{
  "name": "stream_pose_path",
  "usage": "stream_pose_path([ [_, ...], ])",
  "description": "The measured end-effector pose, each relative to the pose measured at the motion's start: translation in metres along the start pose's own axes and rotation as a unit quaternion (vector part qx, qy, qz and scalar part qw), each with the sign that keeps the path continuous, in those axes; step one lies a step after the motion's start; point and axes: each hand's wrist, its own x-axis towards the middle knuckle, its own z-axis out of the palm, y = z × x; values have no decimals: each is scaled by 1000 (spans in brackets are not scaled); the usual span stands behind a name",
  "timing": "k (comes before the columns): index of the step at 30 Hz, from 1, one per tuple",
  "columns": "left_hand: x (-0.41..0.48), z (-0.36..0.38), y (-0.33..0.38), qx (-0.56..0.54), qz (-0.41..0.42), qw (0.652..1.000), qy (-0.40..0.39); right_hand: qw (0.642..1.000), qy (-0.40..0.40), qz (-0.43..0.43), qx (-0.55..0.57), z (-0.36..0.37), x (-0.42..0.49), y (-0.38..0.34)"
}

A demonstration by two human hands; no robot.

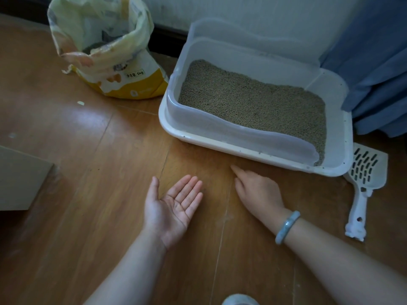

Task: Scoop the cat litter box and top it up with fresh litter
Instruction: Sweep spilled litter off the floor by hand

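Left hand (174,208) palm-up (empty), right hand (257,192) palm-down.

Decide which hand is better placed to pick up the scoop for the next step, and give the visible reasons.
Probably the right hand. It rests palm down on the floor, empty, on the same side as the scoop beside the litter box. The left hand lies palm up, farther away.

**Litter box, scoop and open bag on the floor**

The white litter box (253,148) sits on the wood floor just past the right hand's fingertips (234,169), its frosted rim raised high at the back and dipping low at the front. Tan-grey litter (253,100) fills it in an even layer. A white slotted scoop (363,183) lies flat, well off to the right of those fingers, touching the box's corner. The yellow-and-white litter bag (105,56) stands open, far beyond the left hand's fingers (189,188).
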Motion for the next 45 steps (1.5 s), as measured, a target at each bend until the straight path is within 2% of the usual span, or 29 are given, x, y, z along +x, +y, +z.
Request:
stream_pose_path([
  [4, 0, 1, 0, 1, 0, 1000, -5, 992, 80, 76, -53, 10, -16, 23],
  [8, 1, 1, -1, 4, 0, 1000, -6, 993, 59, 82, -64, 18, -23, 30],
  [11, 0, 2, -2, 5, -3, 1000, -10, 997, 17, 59, -54, 22, -20, 24],
  [15, 0, 2, -1, 6, -1, 1000, -10, 998, 1, -23, -50, 28, -21, 12],
  [18, -1, 0, 0, 3, 0, 1000, -7, 998, -11, -52, -39, 31, -23, 7],
  [28, -2, -2, 1, -3, 2, 1000, 1, 974, 134, -162, -83, 26, -16, 22],
  [33, -1, 0, 1, -5, 1, 1000, 0, 968, 170, -175, -66, 26, -7, 18],
  [45, -2, -2, 0, -6, 0, 1000, -3, 973, 154, -160, -59, 31, -5, 15],
])
